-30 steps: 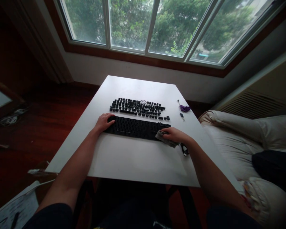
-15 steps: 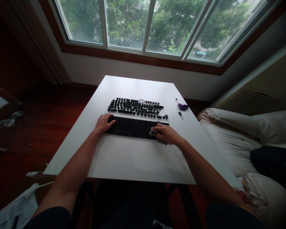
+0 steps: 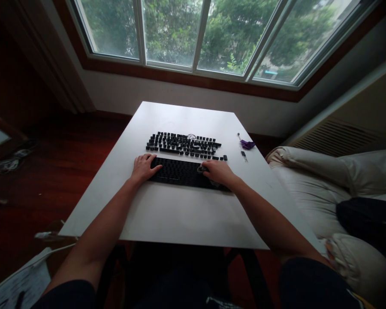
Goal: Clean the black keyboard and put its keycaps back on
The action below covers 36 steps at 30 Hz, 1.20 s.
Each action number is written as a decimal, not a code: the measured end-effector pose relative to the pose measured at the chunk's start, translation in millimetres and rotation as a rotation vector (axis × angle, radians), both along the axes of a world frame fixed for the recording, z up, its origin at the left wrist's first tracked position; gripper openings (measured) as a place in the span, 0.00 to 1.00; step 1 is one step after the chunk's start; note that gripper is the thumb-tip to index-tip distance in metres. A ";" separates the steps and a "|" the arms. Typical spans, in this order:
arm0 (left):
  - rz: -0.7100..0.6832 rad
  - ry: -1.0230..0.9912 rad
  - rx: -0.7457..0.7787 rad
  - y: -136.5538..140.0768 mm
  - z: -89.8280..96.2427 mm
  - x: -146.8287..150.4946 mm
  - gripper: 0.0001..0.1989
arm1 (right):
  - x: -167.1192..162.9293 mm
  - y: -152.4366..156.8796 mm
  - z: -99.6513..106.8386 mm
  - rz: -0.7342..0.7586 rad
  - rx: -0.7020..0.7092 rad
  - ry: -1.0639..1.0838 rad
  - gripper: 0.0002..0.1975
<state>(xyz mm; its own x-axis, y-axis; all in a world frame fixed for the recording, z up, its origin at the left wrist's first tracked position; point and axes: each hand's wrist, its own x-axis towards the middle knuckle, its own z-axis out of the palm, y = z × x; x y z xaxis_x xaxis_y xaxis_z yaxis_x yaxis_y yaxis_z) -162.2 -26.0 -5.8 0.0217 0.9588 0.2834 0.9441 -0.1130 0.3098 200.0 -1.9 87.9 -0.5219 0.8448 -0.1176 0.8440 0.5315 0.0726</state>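
Head view: the keyboard (image 3: 176,173) lies across the table (image 3: 170,214), with a cloth (image 3: 201,170) toward its right end, pinched in the fingers of the right hand (image 3: 218,172). The left hand (image 3: 144,166) rests on the keyboard's left end, thumb spread from the fingers. A firm left hold should stop sliding; light, even strokes should keep the cloth from snagging. Loose keycaps (image 3: 169,150) lie just beyond, so strokes are best kept short of them.
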 end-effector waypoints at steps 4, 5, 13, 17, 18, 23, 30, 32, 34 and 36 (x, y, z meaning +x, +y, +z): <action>-0.014 -0.017 -0.002 0.5 0.2 -1.1 0.29 | 0.0 19.0 0.1 -0.045 0.045 0.004 0.16; -0.017 -0.026 0.001 0.7 0.2 -1.8 0.30 | 0.6 22.2 0.4 -0.024 0.049 0.004 0.16; 0.012 -0.082 -0.001 0.9 0.1 -1.1 0.28 | 6.5 22.7 9.8 0.291 -0.135 0.008 0.19; 0.009 -0.081 -0.006 1.2 -0.4 -1.5 0.29 | 8.2 26.8 11.4 0.359 -0.274 0.025 0.21; 0.006 -0.076 -0.006 1.3 -0.5 -1.8 0.29 | 8.7 29.3 11.0 0.328 -0.242 0.027 0.21; -0.004 -0.061 0.009 0.2 0.4 -2.6 0.29 | 9.8 41.9 6.6 0.121 0.024 -0.002 0.19; 0.012 -0.057 0.019 -0.5 0.6 -1.0 0.28 | 8.5 30.1 8.2 0.339 -0.195 0.012 0.22; 0.015 -0.053 0.025 -0.1 -0.1 -1.0 0.28 | 9.3 21.9 9.9 0.394 -0.287 0.024 0.22; 0.017 -0.052 0.023 0.4 -0.5 -1.3 0.28 | 13.4 16.8 11.6 0.429 -0.368 0.044 0.21; 0.013 -0.055 0.020 0.7 -0.6 -1.8 0.28 | 22.2 17.4 12.8 0.428 -0.387 0.084 0.22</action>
<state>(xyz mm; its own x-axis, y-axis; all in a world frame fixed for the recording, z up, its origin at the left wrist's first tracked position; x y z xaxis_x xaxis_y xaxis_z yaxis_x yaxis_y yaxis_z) -164.0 -25.3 -6.4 -0.0063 0.9530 0.3028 0.9271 -0.1079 0.3589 222.2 15.5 100.7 -0.8283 0.4603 -0.3196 0.5426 0.8011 -0.2526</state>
